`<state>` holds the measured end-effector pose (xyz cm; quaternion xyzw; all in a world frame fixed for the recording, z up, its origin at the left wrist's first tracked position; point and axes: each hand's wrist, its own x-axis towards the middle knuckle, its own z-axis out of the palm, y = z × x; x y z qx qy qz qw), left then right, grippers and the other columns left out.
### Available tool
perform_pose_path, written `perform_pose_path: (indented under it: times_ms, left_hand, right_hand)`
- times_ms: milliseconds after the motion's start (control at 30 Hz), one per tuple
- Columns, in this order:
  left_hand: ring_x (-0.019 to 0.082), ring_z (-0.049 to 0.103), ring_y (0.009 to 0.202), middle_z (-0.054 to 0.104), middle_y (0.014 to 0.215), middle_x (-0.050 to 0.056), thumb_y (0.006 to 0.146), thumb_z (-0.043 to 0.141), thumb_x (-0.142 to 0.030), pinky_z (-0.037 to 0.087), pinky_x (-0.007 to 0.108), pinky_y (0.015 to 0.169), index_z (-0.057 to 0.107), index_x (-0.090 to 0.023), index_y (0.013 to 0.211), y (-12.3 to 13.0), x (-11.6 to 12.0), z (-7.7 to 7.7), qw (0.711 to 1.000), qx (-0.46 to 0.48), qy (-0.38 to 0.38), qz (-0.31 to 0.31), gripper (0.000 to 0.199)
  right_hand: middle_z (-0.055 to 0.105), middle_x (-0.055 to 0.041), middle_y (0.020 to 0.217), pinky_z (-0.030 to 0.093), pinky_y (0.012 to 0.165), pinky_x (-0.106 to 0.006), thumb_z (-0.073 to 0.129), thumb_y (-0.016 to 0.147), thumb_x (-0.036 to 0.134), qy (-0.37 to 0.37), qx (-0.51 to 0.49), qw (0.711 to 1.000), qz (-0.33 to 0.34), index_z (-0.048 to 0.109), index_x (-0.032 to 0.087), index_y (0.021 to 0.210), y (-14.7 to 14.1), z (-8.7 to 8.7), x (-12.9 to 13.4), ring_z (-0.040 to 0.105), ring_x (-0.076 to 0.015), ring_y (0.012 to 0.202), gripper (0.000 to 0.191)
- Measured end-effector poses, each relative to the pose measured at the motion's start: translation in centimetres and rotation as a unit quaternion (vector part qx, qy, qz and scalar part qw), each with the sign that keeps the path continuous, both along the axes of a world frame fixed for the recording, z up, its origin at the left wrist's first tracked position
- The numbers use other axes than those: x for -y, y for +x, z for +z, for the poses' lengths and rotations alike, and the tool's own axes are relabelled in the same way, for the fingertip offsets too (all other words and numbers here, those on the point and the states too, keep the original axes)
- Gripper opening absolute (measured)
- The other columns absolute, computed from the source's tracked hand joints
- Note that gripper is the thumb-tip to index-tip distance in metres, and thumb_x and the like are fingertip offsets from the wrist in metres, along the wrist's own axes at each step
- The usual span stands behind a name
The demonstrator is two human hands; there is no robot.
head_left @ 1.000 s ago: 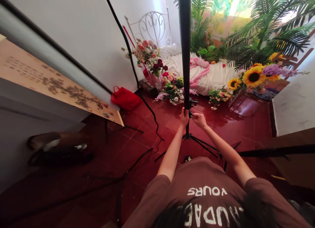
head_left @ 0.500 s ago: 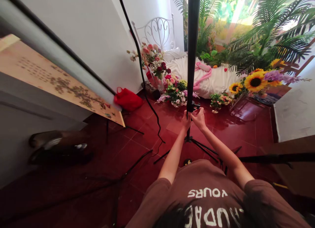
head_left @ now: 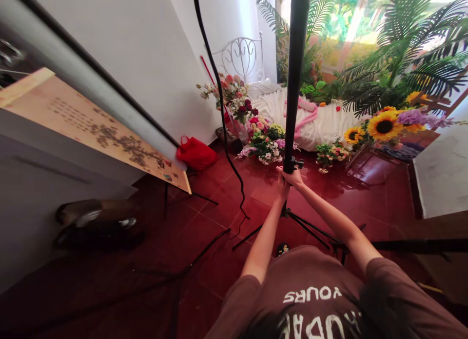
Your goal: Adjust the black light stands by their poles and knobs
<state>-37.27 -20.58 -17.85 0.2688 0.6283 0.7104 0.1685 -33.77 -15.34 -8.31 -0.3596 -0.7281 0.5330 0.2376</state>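
A black light stand (head_left: 295,80) rises upright in front of me, its thick tube running up past the top of the view. Both hands are closed around its pole just below a black clamp knob (head_left: 299,164). My left hand (head_left: 282,184) wraps the pole from the left. From the right, my right hand (head_left: 293,178) grips at the same height, directly under the collar. The fingers partly overlap and hide the pole there. Lower down, the stand's thin legs (head_left: 305,224) spread over the red tiled floor (head_left: 208,222).
A black cable (head_left: 223,100) hangs left of the stand. Flower bunches (head_left: 268,139), sunflowers (head_left: 383,126) and palm leaves (head_left: 398,61) surround a white-draped bed (head_left: 329,122). A red bag (head_left: 196,153) and a painted scroll (head_left: 109,134) are at left. Another black pole (head_left: 420,245) lies at right.
My right hand has moved from beside the knob to around the pole beneath it. The view has shifted slightly, so the scene sits lower and further right.
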Motion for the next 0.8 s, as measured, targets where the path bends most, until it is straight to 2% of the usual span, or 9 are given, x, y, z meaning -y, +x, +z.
perform_pose_path:
  times_ms: [133, 267, 400, 500, 633, 800]
  left_hand:
    - [0.023, 0.06, 0.121, 0.066, 0.119, 0.014, 0.091, 0.049, -0.054, 0.048, 0.036, 0.102, 0.054, -0.019, 0.128, 0.1, 0.5, 1.1, 0.998, -0.017, -0.048, 0.021, 0.051]
    - [0.024, 0.059, 0.122, 0.065, 0.122, 0.017, 0.091, 0.047, -0.057, 0.049, 0.034, 0.099, 0.055, -0.016, 0.123, 0.6, 1.0, 1.9, 0.995, -0.035, -0.073, 0.056, 0.053]
    - [0.022, 0.063, 0.111, 0.065, 0.116, 0.016, 0.091, 0.041, -0.064, 0.051, 0.033, 0.091, 0.054, -0.016, 0.12, 0.9, 1.2, 1.9, 0.994, -0.062, -0.068, 0.055, 0.057]
    - [0.02, 0.065, 0.094, 0.067, 0.102, 0.013, 0.089, 0.034, -0.071, 0.052, 0.032, 0.083, 0.053, -0.017, 0.116, 0.8, 1.1, 1.5, 0.994, -0.076, -0.062, 0.044, 0.063]
    - [0.019, 0.062, 0.077, 0.065, 0.087, 0.009, 0.086, 0.028, -0.078, 0.05, 0.032, 0.074, 0.053, -0.019, 0.108, 0.7, 0.8, 1.4, 0.994, -0.078, -0.058, 0.047, 0.067]
    - [0.019, 0.062, 0.078, 0.065, 0.085, 0.008, 0.085, 0.029, -0.079, 0.049, 0.032, 0.074, 0.053, -0.021, 0.106, 0.6, 0.8, 1.4, 0.994, -0.073, -0.056, 0.051, 0.067]
  right_hand:
    - [0.067, -0.0033, 0.066, 0.05, 0.063, -0.027, 0.076, 0.064, 0.055, -0.049, -0.079, 0.995, 0.04, 0.067, 0.016, 0.069, -0.2, 2.1, 0.2, 0.061, -0.0139, 0.061, 0.041]
    - [0.051, 0.0028, 0.052, 0.04, 0.049, -0.023, 0.077, 0.058, 0.062, -0.052, -0.116, 0.992, 0.005, 0.054, 0.018, 0.059, -0.5, 5.5, 1.2, 0.048, -0.0091, 0.049, 0.049]
    - [0.044, 0.0047, 0.052, 0.035, 0.046, -0.022, 0.075, 0.057, 0.067, -0.016, -0.156, 0.988, -0.009, 0.049, 0.02, 0.058, -1.1, 9.2, 1.5, 0.041, -0.0073, 0.048, 0.054]
    - [0.044, 0.0046, 0.053, 0.036, 0.047, -0.022, 0.073, 0.06, 0.069, 0.018, -0.174, 0.985, 0.006, 0.048, 0.02, 0.058, -1.4, 11.4, 1.3, 0.042, -0.0076, 0.05, 0.055]
    - [0.042, 0.0051, 0.052, 0.035, 0.047, -0.023, 0.07, 0.065, 0.07, 0.043, -0.163, 0.986, 0.014, 0.046, 0.021, 0.058, -1.5, 12.4, 1.0, 0.041, -0.0075, 0.049, 0.055]
    - [0.05, 0.0019, 0.058, 0.04, 0.052, -0.025, 0.064, 0.072, 0.071, 0.109, -0.126, 0.985, 0.051, 0.053, 0.018, 0.065, -0.8, 11.6, 0.0, 0.049, -0.0109, 0.056, 0.055]
